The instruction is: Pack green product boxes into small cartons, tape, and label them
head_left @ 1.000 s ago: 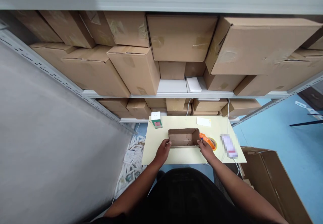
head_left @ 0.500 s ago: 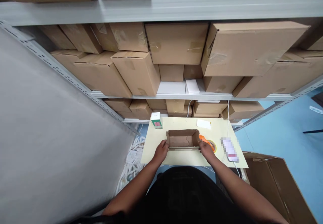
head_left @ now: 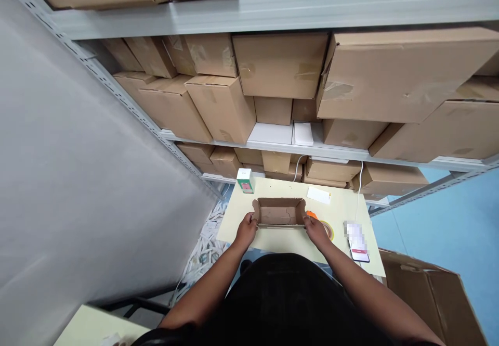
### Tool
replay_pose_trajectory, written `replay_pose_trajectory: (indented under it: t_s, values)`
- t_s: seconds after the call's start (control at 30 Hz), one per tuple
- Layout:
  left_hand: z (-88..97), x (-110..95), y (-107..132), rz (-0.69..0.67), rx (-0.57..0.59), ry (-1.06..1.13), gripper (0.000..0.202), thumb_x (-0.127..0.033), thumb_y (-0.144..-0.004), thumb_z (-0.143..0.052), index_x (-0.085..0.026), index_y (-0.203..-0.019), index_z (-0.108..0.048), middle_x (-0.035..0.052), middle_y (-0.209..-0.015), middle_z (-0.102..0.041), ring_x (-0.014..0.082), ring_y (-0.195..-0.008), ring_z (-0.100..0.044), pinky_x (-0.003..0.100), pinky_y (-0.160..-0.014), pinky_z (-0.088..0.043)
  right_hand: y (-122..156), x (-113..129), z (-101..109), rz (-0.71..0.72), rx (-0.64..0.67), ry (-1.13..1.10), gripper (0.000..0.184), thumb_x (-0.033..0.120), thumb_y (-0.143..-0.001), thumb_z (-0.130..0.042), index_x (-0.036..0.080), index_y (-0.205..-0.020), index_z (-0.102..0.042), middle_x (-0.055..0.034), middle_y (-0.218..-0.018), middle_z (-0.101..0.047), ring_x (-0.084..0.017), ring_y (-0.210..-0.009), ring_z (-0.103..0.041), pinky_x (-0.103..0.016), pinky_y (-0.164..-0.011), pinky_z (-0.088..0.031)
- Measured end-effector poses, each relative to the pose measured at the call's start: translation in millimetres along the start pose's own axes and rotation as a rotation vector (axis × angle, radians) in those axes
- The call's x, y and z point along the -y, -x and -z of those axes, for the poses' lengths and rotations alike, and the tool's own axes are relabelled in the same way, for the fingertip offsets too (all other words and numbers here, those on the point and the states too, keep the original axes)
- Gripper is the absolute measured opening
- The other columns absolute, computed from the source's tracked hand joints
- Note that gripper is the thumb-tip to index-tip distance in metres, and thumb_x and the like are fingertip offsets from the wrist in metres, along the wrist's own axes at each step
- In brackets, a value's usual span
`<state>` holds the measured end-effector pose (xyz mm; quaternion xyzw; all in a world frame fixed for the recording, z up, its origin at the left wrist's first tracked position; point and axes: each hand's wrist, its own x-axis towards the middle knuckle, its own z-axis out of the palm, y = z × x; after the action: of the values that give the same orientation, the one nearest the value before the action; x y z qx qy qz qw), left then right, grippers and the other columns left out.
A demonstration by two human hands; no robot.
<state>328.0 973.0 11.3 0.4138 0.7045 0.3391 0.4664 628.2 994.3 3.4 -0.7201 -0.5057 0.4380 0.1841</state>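
A small cardboard box (head_left: 281, 214), open at the top with nothing in it, is held level over the cream table (head_left: 268, 239). My left hand (head_left: 247, 229) is closed on its left end. The right end is gripped by my right hand (head_left: 315, 230). Partly behind that hand lies an orange tape dispenser (head_left: 311, 214) with a roll of tape (head_left: 328, 230). A small white and green box (head_left: 245, 180) stands at the table's back left. Toward the back right lies a flat white card or packet (head_left: 318, 195).
A phone (head_left: 356, 243) with a cable lies at the table's right. Shelves (head_left: 273, 148) packed with cardboard boxes rise ahead. A large open carton (head_left: 424, 294) stands at lower right. White scraps (head_left: 202, 244) cover the floor at left; another table (head_left: 97, 328) shows at lower left.
The view has turned, bringing the lower-left table into sight. Both hands still hold the cardboard box, which looks nearly unchanged in pose.
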Motion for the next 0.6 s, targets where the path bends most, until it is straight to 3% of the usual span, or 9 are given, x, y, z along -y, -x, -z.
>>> replay_pose_trajectory:
  t_s: [0.13,0.6]
  values:
    - [-2.5,0.3,1.8,-0.003,-0.007,0.042,0.033,-0.033,-0.088,-0.051,-0.02,-0.117,-0.062,0.008,-0.109,-0.072,0.0227,-0.096,-0.07,0.034,-0.079,-0.059,-6.5,-1.4,1.8,0.019,0.062,0.008,0.049,0.057,-0.093,-0.04,0.019,-0.092,-0.071,-0.0109,-0.09,-0.075,-0.03,-0.088,-0.068,-0.037,-0.08,-0.048]
    - [-5.8,5.2,-8.8,0.006,0.008,0.114,0.039,-0.045,-0.087,-0.059,-0.02,-0.117,-0.063,0.0069,-0.103,-0.071,0.0218,-0.093,-0.07,0.035,-0.079,-0.059,-6.8,1.4,3.0,-0.009,0.066,0.025,0.048,0.058,-0.095,-0.037,0.021,-0.09,-0.068,-0.0086,-0.09,-0.074,-0.027,-0.088,-0.068,-0.035,-0.079,-0.047]
